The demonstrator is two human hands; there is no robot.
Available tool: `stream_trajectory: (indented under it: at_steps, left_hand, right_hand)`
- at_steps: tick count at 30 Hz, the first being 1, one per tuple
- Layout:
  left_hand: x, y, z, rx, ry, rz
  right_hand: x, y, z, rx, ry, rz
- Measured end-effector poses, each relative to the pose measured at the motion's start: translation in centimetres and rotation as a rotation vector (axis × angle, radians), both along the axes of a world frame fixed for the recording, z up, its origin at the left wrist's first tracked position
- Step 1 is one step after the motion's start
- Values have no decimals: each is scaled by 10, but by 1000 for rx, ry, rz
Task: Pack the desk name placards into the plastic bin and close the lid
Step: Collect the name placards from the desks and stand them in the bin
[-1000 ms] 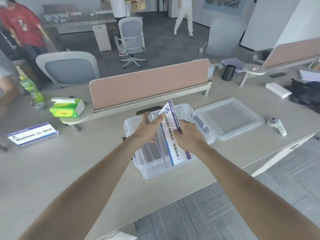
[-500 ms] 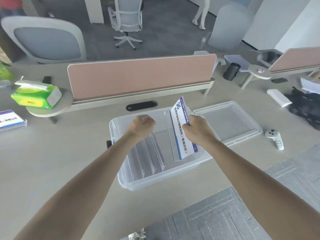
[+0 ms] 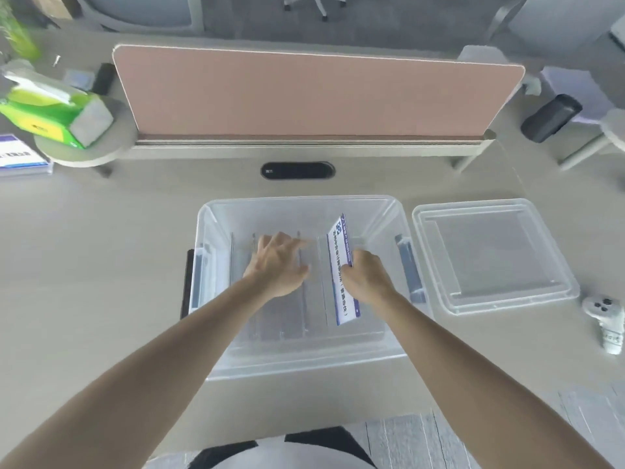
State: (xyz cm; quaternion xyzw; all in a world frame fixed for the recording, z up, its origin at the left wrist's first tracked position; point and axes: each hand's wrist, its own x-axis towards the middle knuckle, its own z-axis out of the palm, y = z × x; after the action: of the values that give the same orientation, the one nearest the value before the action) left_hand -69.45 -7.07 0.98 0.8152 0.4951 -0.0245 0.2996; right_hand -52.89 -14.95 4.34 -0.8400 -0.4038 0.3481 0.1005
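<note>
A clear plastic bin [image 3: 304,358] stands open on the desk in front of me. Several clear placards [image 3: 287,309] stand on edge inside it. My right hand [image 3: 367,277] grips a white and purple name placard [image 3: 342,262], held upright inside the bin, right of the clear ones. My left hand [image 3: 279,264] is inside the bin with fingers spread, resting on the tops of the standing placards. The bin's clear lid [image 3: 490,257] lies flat on the desk to the right. Another printed placard [image 3: 20,157] lies at the far left.
A pink divider panel [image 3: 311,93] runs across the desk behind the bin. A green tissue pack [image 3: 54,113] sits on a small shelf at the left. A white controller [image 3: 607,319] lies right of the lid, a black cylinder [image 3: 551,118] at the back right.
My right hand has lowered the printed placard deeper into the bin. My left hand went from a fist at the bin's rim to spread fingers on the standing placards. The view tilted down.
</note>
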Motion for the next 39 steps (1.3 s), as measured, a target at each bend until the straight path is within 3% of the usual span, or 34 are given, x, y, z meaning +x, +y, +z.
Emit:
stream_trajectory:
  at_steps: [7,11,17,22,26,30,39]
  left_hand:
    - [3,-8,-9,140,107,-35]
    - [2,-9,-10,68,146,-4]
    - [8,-8,5,51,147,23]
    - [30,12,16,126,37,65]
    - [62,30,23,-71,-101,130]
    - [78,39,17,-217,-55,150]
    - [76,52,6,-223,25,211]
  right_hand:
    - [2,9,-38,-41,73,95]
    - [-1,9,-40,-56,92,152]
    - [-4,6,-39,-154,100,214]
    - [-7,-1,-37,-199,111,218]
    - [-11,-7,-40,-202,164,193]
    - [-10,-10,-37,-191,203,189]
    - [-11,-10,-37,-187,342,131]
